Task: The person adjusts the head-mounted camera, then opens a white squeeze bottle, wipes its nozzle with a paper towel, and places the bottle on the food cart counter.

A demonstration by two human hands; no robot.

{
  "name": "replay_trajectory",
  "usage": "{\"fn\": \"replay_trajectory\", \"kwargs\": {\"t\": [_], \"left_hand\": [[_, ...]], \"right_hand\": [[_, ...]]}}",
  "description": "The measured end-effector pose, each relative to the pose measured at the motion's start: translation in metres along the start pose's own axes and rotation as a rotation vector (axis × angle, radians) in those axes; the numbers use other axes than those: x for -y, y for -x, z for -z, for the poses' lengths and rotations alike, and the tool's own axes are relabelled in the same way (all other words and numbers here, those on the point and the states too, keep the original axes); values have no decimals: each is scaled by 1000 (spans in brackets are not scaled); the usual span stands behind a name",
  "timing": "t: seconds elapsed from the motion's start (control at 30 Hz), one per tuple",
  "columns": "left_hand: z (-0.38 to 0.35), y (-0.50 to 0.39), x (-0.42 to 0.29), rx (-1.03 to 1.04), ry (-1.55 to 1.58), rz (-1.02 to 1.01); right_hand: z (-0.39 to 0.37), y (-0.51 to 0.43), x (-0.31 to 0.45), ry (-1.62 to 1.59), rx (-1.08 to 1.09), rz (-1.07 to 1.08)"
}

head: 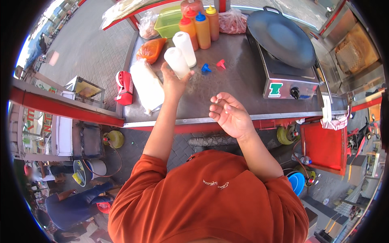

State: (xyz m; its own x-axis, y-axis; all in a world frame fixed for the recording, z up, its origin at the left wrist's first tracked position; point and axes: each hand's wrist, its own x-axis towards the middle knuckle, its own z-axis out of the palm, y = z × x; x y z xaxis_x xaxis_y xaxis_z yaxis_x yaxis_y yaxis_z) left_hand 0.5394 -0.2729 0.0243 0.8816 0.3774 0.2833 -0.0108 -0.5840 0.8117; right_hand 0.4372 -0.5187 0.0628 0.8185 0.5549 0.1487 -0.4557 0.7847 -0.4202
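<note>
My left hand (175,81) is around the lower part of a white plastic squeeze bottle (177,62), thumb on one side and fingers on the other. The bottle has no cap. A second uncapped white squeeze bottle (185,48) stands just behind it. My right hand (232,114) is raised over the counter's front edge with loosely curled fingers apart and nothing visible in them. A blue nozzle cap (206,68) and a red nozzle cap (221,64) lie on the metal counter (197,103). Left of my left hand lies a clear bag of white filling (146,85).
Filled squeeze bottles (203,30), a green plastic container (168,22) and a bag of orange sauce (151,50) line the back left. A red tape dispenser (124,88) sits at the left edge. Right stands a gas stove (288,82) bearing a wide dark pan (282,36).
</note>
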Motion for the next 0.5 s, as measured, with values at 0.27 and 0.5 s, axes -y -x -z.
{"fn": "replay_trajectory", "kwargs": {"t": [0.27, 0.5], "left_hand": [[-12, 119, -39, -70, 392, -193], [-90, 186, -105, 518, 79, -693]], "right_hand": [[51, 211, 111, 116, -264, 305], [187, 405, 186, 210, -431, 838]]}}
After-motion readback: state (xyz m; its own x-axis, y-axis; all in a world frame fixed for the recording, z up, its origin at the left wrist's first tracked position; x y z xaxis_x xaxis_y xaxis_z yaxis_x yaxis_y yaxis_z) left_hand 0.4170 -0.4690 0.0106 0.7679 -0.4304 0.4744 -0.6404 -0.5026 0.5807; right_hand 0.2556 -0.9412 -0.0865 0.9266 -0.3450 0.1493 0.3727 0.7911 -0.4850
